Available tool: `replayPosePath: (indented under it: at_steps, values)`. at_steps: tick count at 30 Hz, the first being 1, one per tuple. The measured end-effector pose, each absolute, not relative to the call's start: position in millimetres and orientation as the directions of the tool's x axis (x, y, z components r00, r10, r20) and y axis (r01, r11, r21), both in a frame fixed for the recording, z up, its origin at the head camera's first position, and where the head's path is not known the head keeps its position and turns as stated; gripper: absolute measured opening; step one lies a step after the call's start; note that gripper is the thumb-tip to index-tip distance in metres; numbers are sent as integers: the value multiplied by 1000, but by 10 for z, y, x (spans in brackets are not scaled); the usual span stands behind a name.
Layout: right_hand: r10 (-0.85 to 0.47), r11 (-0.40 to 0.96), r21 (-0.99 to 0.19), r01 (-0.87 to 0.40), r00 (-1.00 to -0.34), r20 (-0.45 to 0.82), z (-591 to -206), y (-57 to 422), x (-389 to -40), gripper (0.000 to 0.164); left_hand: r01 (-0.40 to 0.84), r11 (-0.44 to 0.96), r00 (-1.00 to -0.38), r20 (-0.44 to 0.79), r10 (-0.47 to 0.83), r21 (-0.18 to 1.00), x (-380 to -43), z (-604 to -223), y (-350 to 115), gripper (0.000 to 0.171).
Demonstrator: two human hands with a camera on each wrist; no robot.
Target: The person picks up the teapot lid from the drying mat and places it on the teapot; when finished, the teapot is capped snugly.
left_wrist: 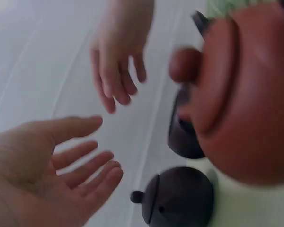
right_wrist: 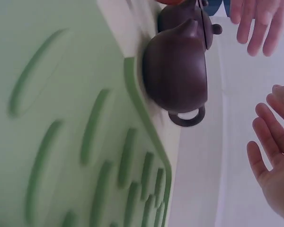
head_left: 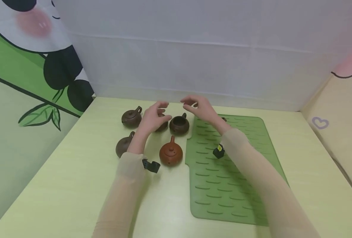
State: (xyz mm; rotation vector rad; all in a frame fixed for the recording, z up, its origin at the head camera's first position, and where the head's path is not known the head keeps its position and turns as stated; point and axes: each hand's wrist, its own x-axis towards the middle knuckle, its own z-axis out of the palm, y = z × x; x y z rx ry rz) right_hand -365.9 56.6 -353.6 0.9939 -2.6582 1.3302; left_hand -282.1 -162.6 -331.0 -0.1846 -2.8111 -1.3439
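Note:
Both hands hover above the far part of the table, apart from each other and holding nothing. My left hand (head_left: 153,116), fingers loosely bent, is over a dark brown teapot (head_left: 163,125) that it partly covers. My right hand (head_left: 200,106) hangs beyond the mat's far left corner, nearest to a dark teapot without a lid (head_left: 179,126); that pot's open mouth shows in the head view and its loop handle in the right wrist view. Closer to me stands a reddish-brown lidded teapot (head_left: 171,154), large in the left wrist view.
Two more dark teapots stand on the left, one at the back (head_left: 131,119) and one partly behind the left wrist (head_left: 123,147). A green ridged mat (head_left: 211,191) lies on the right. A small dark object (head_left: 224,119) shows beside the right wrist. A white sheet (head_left: 188,66) hangs behind the table.

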Motion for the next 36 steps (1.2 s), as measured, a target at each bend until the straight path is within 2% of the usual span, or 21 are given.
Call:
replayPosePath:
  at_steps: [5,11,17,25,36]
  values:
    - [-534,444,-717,-538,-801,270,-3583,645,-3618,27,287,735,-949,75,307,614,-2969,-3429,-1728,61]
    - [-522,450,-724,-522,-812,260,-3656,757,-3538,26,357,746,-908,23,418,562,-3053,-3503,-1787,66]
    - [-500,466,-725,-508,-827,258,-3709,913,-3482,27,383,759,-891,-7,454,527,-3124,-3533,-1771,62]
    - [-497,481,-706,-520,-825,269,-3709,1171,-3412,26,313,850,-914,-109,391,425,-3192,-3550,-1752,60]
    - [-469,520,-676,-522,-836,285,-3707,1488,-3404,28,358,819,-884,-118,451,449,-3250,-3539,-1777,54]
